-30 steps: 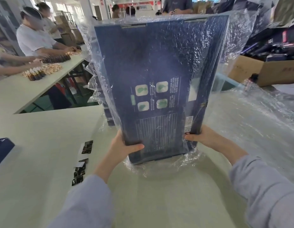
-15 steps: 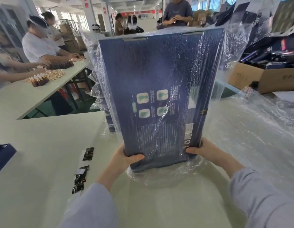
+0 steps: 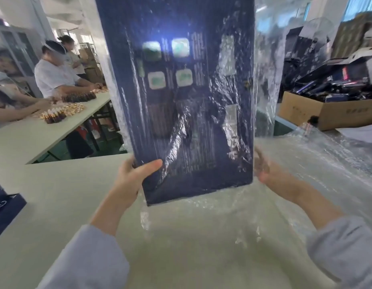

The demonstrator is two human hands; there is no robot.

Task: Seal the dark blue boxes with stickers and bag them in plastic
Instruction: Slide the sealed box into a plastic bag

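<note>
I hold a large dark blue box (image 3: 181, 101) upright above the table, its printed back facing me, inside a clear plastic bag (image 3: 266, 80) that wrinkles over its face and hangs loose below it. My left hand (image 3: 131, 174) grips the box's lower left corner through the plastic, thumb on the front. My right hand (image 3: 268, 172), blurred and partly behind plastic, lies against the lower right edge with its fingers fairly straight. No stickers are visible in this view.
Loose clear plastic (image 3: 326, 163) covers the right of the pale table (image 3: 56, 195). Another dark blue box (image 3: 6, 207) sits at the left edge. A cardboard carton (image 3: 326, 113) of dark items stands at the back right. People (image 3: 54, 78) work on small bottles (image 3: 56, 115) at a second table.
The bagged box has risen off the table and nearer the camera. My right thumb has left the front of the box. The plastic now trails below the box.
</note>
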